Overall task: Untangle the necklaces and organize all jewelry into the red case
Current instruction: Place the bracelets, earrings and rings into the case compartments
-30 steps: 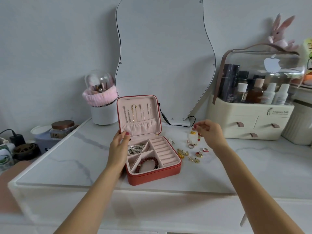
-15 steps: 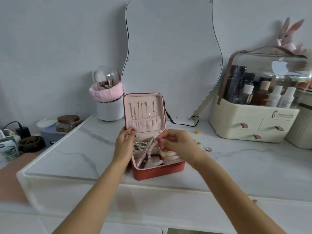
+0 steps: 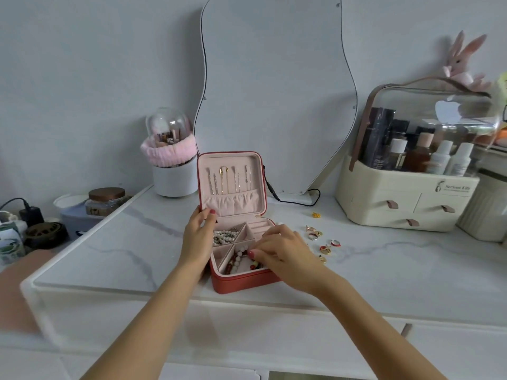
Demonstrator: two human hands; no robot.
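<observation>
The red case (image 3: 241, 281) stands open on the marble top, its lid upright with several necklaces hanging inside. My left hand (image 3: 198, 237) grips the case's left edge at the hinge. My right hand (image 3: 282, 250) is over the front compartment, its fingertips pinching a beaded bracelet (image 3: 238, 259) of red and pale beads that lies there. A pearl strand (image 3: 223, 236) fills the back left compartment. Rings and earrings (image 3: 323, 242) lie loose on the table right of the case.
A wavy mirror (image 3: 274, 91) leans on the wall behind the case, with a black cable (image 3: 290, 200) at its foot. A brush holder (image 3: 174, 163) stands at the back left, and a cream cosmetics organiser (image 3: 406, 198) at the right. Jars crowd the far left.
My right hand came from the loose jewelry at the right to the case with a beaded bracelet and lowered it into the front compartment. My left hand stayed on the case.
</observation>
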